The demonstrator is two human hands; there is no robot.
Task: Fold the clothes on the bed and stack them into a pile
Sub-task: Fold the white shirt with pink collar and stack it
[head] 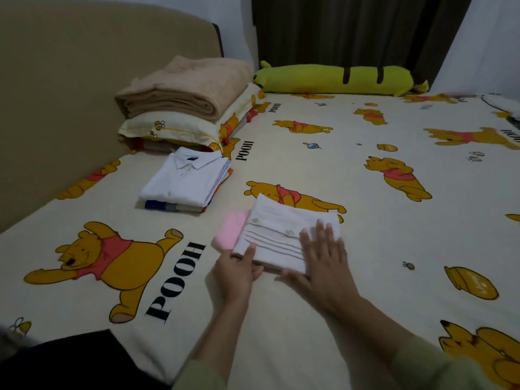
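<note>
A small folded white garment (284, 229) with buttons and grey stripes lies on the bed in front of me. A pink piece (230, 230) sticks out from under its left side. My right hand (320, 257) lies flat on the garment's right part, fingers straight. My left hand (236, 270) is at its near left corner, fingers reaching under the edge and thumb on top. A pile of folded clothes (183, 181), topped by a white collared shirt, sits further back to the left.
The bed (365, 277) has a cream sheet with yellow bear prints. A folded beige blanket (183, 88) rests on pillows (174, 130) by the headboard. A long green plush bolster (334, 78) lies at the far edge under dark curtains.
</note>
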